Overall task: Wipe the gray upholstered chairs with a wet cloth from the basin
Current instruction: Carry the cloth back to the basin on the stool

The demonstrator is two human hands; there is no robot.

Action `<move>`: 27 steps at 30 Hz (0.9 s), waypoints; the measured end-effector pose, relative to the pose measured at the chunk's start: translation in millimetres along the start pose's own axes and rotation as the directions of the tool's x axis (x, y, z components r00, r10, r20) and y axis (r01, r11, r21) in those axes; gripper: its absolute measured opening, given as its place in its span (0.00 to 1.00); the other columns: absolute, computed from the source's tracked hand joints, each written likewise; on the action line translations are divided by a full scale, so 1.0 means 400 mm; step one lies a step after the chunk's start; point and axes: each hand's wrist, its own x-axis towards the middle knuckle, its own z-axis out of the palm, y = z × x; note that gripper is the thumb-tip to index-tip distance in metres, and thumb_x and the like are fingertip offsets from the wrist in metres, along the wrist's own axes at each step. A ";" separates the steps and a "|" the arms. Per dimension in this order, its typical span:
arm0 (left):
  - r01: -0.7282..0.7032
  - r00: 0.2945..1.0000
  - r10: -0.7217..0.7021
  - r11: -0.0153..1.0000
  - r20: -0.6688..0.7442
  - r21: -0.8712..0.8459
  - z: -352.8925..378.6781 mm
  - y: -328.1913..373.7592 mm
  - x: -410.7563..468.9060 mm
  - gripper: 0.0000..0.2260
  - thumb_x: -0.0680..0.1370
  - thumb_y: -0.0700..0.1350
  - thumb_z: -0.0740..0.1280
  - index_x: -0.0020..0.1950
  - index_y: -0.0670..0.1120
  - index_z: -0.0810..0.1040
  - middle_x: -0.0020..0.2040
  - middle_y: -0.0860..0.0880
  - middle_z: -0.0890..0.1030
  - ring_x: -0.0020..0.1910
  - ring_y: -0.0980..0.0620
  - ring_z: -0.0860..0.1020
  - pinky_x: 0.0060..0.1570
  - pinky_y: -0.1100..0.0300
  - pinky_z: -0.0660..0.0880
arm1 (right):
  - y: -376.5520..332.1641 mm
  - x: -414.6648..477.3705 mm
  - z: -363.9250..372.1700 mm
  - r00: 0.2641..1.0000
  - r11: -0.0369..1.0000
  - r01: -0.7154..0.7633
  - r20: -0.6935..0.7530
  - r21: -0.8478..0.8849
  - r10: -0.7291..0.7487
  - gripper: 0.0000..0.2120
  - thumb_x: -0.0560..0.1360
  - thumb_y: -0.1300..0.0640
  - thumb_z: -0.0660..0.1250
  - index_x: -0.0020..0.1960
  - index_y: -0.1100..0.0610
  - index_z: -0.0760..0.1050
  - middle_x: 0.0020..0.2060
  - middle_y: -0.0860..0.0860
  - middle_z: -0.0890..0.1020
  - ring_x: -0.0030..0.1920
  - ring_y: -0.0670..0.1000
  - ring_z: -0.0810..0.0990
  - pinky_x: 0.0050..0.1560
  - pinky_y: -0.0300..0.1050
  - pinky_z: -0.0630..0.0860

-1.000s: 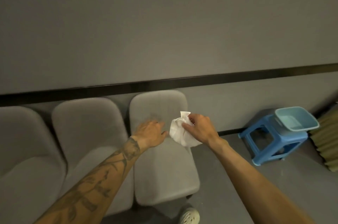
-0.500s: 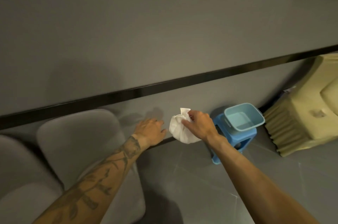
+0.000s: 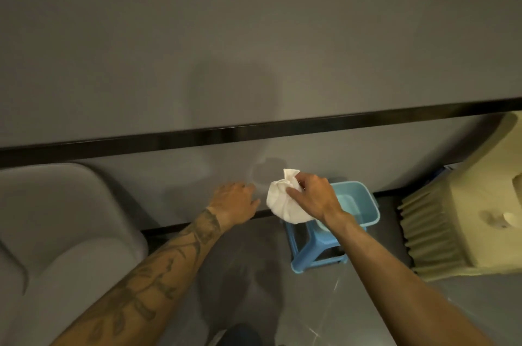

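My right hand (image 3: 313,196) grips a bunched white cloth (image 3: 282,201) in the air, just left of and above a light blue basin (image 3: 364,204). The basin stands on a blue plastic stool (image 3: 308,255), and my right forearm hides part of both. My left hand (image 3: 234,201) hovers beside the cloth with relaxed fingers and holds nothing. One gray upholstered chair (image 3: 65,227) fills the lower left, well away from both hands.
A gray wall with a black strip (image 3: 254,131) runs behind everything. A yellowish ribbed object (image 3: 463,221) stands on the floor right of the stool. Gray tiled floor (image 3: 254,275) lies between chair and stool.
The view has swung right: the chairs slid off to the left and the basin and stool now sit under my right hand. Both hands keep their pose, cloth still held.
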 end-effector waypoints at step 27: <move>0.261 0.959 -0.248 0.962 0.137 -0.086 0.353 0.471 0.696 0.24 0.87 0.56 0.56 0.80 0.47 0.67 0.77 0.43 0.71 0.76 0.40 0.68 0.75 0.49 0.64 | 0.836 0.574 0.103 0.938 0.991 0.035 0.346 -0.128 0.012 0.14 0.76 0.46 0.69 0.55 0.56 0.79 0.51 0.56 0.81 0.51 0.59 0.80 0.49 0.47 0.74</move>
